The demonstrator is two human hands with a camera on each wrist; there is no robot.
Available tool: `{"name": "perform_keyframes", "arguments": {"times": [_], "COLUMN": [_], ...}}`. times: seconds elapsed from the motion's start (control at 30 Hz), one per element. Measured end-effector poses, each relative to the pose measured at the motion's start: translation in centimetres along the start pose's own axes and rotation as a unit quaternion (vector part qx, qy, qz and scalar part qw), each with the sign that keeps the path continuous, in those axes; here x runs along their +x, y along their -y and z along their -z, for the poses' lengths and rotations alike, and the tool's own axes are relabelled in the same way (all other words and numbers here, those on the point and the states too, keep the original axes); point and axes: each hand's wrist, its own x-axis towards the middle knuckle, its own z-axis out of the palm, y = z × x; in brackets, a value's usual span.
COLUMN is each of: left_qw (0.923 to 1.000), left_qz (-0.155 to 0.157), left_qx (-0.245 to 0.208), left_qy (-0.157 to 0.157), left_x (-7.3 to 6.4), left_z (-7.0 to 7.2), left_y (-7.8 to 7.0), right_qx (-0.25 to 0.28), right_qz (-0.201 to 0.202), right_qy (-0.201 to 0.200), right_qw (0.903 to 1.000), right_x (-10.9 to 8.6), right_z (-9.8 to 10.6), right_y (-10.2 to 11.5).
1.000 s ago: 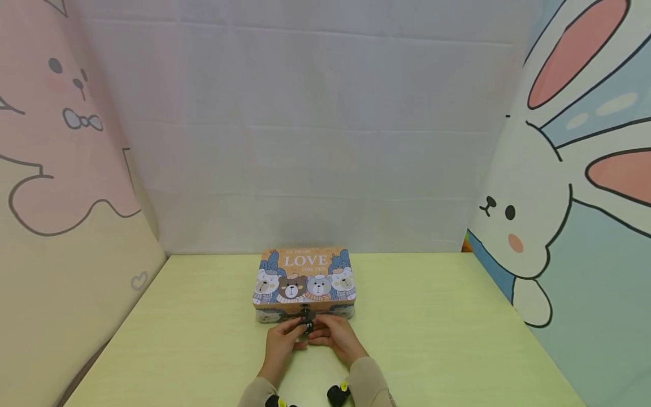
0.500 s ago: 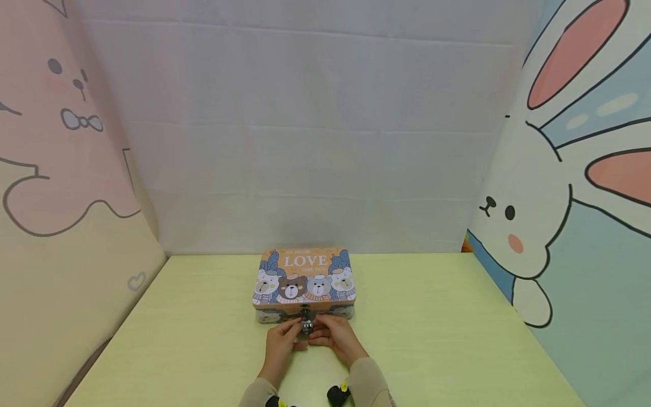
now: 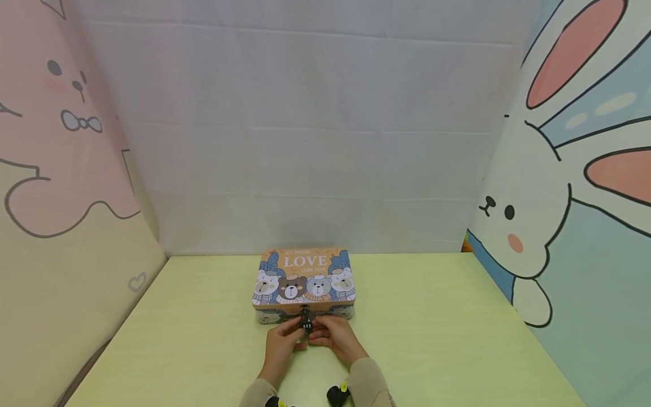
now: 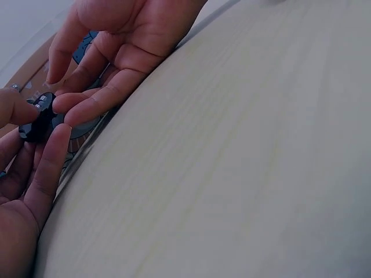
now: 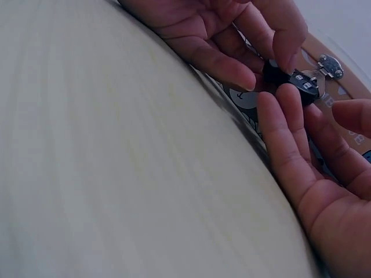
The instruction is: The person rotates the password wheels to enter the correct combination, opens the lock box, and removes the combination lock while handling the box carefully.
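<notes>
A black combination padlock [image 5: 297,80] with small number dials hangs by its shackle from the metal latch [image 5: 330,66] at the front of a tin box [image 3: 304,277]. Bears and the word LOVE decorate the closed lid. My left hand [image 3: 280,346] pinches the padlock, its thumb on the face by the dials and its fingers behind. From the other side my right hand [image 3: 337,336] reaches in, loosely bent fingertips right at the padlock's edge. The right thumb stands apart from the lock. Part of the lock is hidden by fingers.
The pale yellow table [image 3: 432,316] extends around the box. A white cloth backdrop [image 3: 315,141] rises close behind it, with cartoon-printed panels on the left and right sides. Black wrist devices [image 3: 338,395] sit at both sleeves.
The padlock's face has tilted slightly, its shine coming and going, and the left thumb has shifted a little on it. The box and right hand stay in place.
</notes>
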Motion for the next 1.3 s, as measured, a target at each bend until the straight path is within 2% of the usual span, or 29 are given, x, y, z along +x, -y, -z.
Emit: {"name": "perform_keyframes", "arguments": {"times": [0.17,0.33,0.7,0.83,1.17,1.3], "left_qw": [0.9999,0.9998,0.9992,0.9991,0.9987,0.9992], "left_qz": [0.004,0.008,-0.010,-0.007,-0.003,0.003], "left_qx": [0.011,0.016,0.038,0.043,0.048,0.039], "left_qy": [-0.007,0.000,0.006,0.002,-0.013,-0.005], "left_x": [0.01,0.12,0.42,0.39,0.30,0.17], "left_z": [-0.02,0.00,0.17,0.06,-0.13,-0.04], "left_y": [0.10,0.06,0.42,0.25,-0.02,-0.08], "right_qx": [0.001,0.003,0.004,0.005,0.010,0.009], "right_qz": [0.003,0.003,0.003,0.004,0.004,0.003], "right_qy": [0.000,-0.002,-0.001,0.001,0.006,0.000], "right_qw": [1.0000,1.0000,1.0000,1.0000,0.9999,1.0000], "right_x": [0.05,0.13,0.16,0.09,-0.07,-0.03], "right_z": [0.04,0.04,0.00,-0.05,-0.07,-0.13], "right_y": [-0.19,-0.24,-0.17,-0.08,0.03,-0.02]}}
